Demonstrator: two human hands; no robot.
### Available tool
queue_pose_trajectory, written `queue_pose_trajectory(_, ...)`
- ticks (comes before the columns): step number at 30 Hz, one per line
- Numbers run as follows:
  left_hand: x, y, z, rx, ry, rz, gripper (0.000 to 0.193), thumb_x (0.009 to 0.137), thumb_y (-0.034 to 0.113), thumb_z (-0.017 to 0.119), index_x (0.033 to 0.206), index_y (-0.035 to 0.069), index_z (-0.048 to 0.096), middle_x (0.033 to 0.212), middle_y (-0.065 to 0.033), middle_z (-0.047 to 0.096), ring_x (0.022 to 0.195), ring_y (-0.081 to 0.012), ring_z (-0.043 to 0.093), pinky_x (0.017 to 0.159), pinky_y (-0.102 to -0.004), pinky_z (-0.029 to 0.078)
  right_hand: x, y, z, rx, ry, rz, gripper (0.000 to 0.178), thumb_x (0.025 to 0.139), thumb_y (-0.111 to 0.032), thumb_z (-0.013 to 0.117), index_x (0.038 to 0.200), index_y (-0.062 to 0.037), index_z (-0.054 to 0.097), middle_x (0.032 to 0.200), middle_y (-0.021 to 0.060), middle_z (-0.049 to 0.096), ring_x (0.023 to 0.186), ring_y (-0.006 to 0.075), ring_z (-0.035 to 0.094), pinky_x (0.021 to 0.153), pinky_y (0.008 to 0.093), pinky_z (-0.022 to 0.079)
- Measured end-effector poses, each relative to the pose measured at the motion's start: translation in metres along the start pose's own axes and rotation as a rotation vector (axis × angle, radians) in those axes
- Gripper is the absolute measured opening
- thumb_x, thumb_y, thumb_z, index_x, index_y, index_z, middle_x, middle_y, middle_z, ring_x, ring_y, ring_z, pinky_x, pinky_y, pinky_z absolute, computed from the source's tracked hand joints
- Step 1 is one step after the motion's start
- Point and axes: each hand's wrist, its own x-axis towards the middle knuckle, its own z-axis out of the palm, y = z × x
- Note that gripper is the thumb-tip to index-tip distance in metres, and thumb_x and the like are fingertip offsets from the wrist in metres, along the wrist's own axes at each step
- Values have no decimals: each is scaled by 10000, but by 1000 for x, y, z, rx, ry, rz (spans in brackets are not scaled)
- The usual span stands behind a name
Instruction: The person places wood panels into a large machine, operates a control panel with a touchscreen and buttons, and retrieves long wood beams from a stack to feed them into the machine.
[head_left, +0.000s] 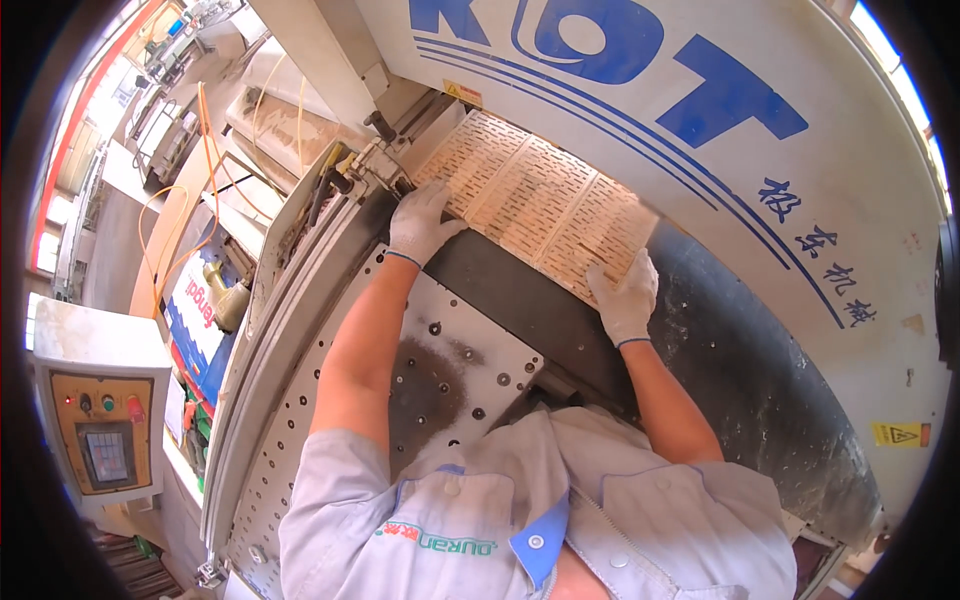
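Both arms reach forward from the chest. Left forearm runs up and slightly inward; right forearm angles up and to the left. Both hands gloved, pale grey, blue-edged cuffs. Left hand (425,222) lies farther from the body than the right hand (625,295).

Slotted panel (545,190), tan, rows of short dark slits, lies on the dark worktop (505,285) at the lower edge of the white machine hood (640,95). Left hand at its near left corner: fingers pointing forward, thumb out to the right along the near edge. Right hand at its near right corner, thumb and fingers spread apart, fingers at the right end. State of either grip: thumb stands apart from fingers in both; whether the panel is actually pinched, cannot tell.

Obscured: panel's far edge is cut off by the hood. Undersides of both hands not visible. Two lines cross the panel; one piece or several butted together, cannot tell. Left fingertips are hard to separate from the metal fitting (378,168) just beside them. Right end of the panel partly covered by the right hand. Screen on the control box (105,430) too small to make out.
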Motion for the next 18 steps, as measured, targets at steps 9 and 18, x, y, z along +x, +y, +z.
queue_pose_trajectory(9,-1,1,-1,3,3,-6,710,892,452,925,1450,59,728,1578,-167,697,1530,-377,589,1280,-509,464,-2,6,13,29,97,12,1132,882,-539,902,1665,137,441,1656,347,535,1606,491,439,1379,547,297)
queue_pose_trajectory(18,5,10,-7,0,-28,-18,703,892,442,928,1450,68,721,1607,-161,674,1545,-377,576,1286,-509,462,-1,7,9,-2,68,36,1147,885,-531,900,1675,146,417,1678,360,506,1632,503,400,1388,539,285)
